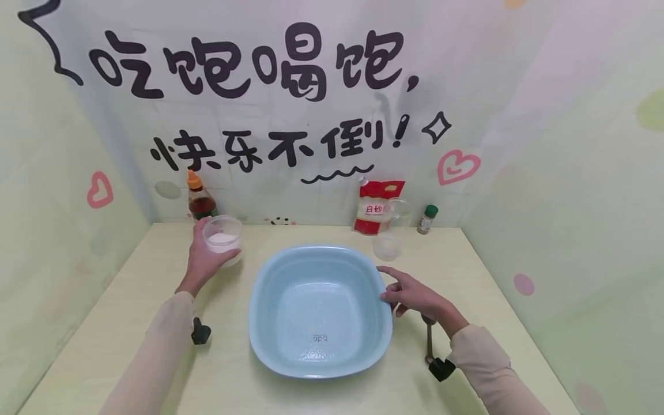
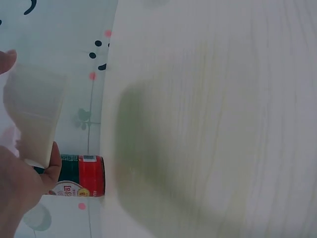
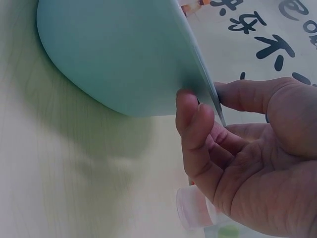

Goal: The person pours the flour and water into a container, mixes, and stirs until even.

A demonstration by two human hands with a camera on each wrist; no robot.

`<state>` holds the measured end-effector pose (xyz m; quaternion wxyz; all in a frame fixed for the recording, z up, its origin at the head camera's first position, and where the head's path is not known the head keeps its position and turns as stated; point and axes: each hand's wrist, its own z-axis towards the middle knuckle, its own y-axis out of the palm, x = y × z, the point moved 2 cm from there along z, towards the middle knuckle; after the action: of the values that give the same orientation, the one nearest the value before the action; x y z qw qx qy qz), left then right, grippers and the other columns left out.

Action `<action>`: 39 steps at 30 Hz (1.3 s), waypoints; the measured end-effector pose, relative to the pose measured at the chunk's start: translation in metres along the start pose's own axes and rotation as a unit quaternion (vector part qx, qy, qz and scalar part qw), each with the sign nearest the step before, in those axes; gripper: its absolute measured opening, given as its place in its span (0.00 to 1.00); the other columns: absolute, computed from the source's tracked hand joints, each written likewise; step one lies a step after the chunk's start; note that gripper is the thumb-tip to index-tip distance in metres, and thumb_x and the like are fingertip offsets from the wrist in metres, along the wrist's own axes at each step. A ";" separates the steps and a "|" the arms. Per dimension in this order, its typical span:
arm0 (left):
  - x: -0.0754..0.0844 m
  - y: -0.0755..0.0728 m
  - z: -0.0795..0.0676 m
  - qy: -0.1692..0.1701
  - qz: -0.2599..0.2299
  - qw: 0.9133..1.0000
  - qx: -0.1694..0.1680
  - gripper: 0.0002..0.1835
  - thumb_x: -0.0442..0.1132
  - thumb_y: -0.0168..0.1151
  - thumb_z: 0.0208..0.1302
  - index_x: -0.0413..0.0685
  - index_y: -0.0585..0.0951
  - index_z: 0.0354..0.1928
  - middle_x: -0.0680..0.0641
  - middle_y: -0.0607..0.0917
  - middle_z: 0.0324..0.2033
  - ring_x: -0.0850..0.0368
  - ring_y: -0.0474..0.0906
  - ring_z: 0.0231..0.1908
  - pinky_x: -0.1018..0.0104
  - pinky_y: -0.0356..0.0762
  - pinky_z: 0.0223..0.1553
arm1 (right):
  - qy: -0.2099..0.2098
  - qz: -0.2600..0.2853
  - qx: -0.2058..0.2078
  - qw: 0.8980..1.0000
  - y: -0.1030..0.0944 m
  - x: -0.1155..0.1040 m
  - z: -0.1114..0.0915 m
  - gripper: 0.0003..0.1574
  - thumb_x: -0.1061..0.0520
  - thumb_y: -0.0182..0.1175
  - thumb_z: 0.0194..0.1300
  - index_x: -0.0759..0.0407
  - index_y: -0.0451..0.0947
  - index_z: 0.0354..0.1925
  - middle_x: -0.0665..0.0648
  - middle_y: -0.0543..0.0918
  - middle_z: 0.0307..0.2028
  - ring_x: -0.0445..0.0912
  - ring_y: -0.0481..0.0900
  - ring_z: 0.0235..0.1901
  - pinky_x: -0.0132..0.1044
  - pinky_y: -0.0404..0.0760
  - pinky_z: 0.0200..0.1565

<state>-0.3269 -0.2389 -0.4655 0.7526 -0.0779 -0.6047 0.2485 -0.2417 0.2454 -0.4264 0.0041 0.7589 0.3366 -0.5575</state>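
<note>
Head view: the left hand (image 1: 204,256) curls round a clear cup (image 1: 222,237) of white stuff; the blue tub (image 1: 319,305) sits to its right, with the cup off its far left corner; left wrist view: the cup is up off the table (image 2: 223,124), by a bottle (image 2: 91,176); right wrist view: the right hand (image 3: 247,158) pinches the tub's edge.

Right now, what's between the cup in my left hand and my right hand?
The light blue basin, in the head view; your right hand pinches its rim.
</note>
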 end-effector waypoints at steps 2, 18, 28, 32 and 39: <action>0.004 0.000 -0.001 0.011 0.012 1.000 -0.004 0.59 0.41 0.80 0.48 0.57 0.50 0.76 0.34 0.68 0.68 0.33 0.66 0.64 0.31 0.64 0.64 | 0.003 0.000 0.001 1.000 0.000 0.001 0.001 0.46 0.53 0.61 0.71 0.51 0.50 0.78 0.57 0.85 0.37 0.49 0.81 0.33 0.38 0.82 0.35; 0.066 0.008 -0.012 0.167 0.095 0.980 -0.053 0.55 0.35 0.84 0.37 0.48 0.65 0.71 0.34 0.71 0.64 0.34 0.69 0.60 0.32 0.69 0.58 | -0.004 -0.009 0.002 1.000 -0.003 0.003 0.004 0.45 0.54 0.60 0.71 0.52 0.50 0.77 0.56 0.86 0.36 0.49 0.81 0.33 0.38 0.80 0.35; 0.106 0.013 -0.026 0.281 0.165 0.939 -0.107 0.51 0.37 0.85 0.37 0.51 0.70 0.68 0.41 0.74 0.63 0.40 0.66 0.63 0.31 0.69 0.58 | -0.002 -0.007 0.004 1.000 -0.005 0.002 0.006 0.45 0.54 0.61 0.71 0.50 0.50 0.78 0.57 0.86 0.36 0.49 0.81 0.34 0.38 0.79 0.35; 0.118 0.017 -0.029 0.304 0.195 0.924 -0.126 0.50 0.40 0.84 0.39 0.52 0.71 0.68 0.42 0.75 0.64 0.41 0.65 0.64 0.31 0.68 0.58 | -0.001 -0.007 0.004 1.000 -0.004 0.003 0.007 0.45 0.54 0.61 0.71 0.49 0.50 0.78 0.57 0.85 0.35 0.49 0.81 0.33 0.38 0.79 0.35; 0.142 0.031 -0.037 0.366 0.263 0.882 -0.138 0.47 0.44 0.83 0.40 0.59 0.72 0.67 0.46 0.77 0.62 0.41 0.68 0.63 0.33 0.72 0.54 | 0.008 -0.007 0.007 1.000 -0.005 0.003 0.007 0.45 0.54 0.61 0.70 0.49 0.51 0.77 0.56 0.85 0.34 0.49 0.80 0.33 0.37 0.79 0.35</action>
<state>-0.2801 -0.1393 -0.3640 0.8094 -0.4220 -0.2715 0.3051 -0.2499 0.2477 -0.4304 -0.0079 0.7611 0.3381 -0.5535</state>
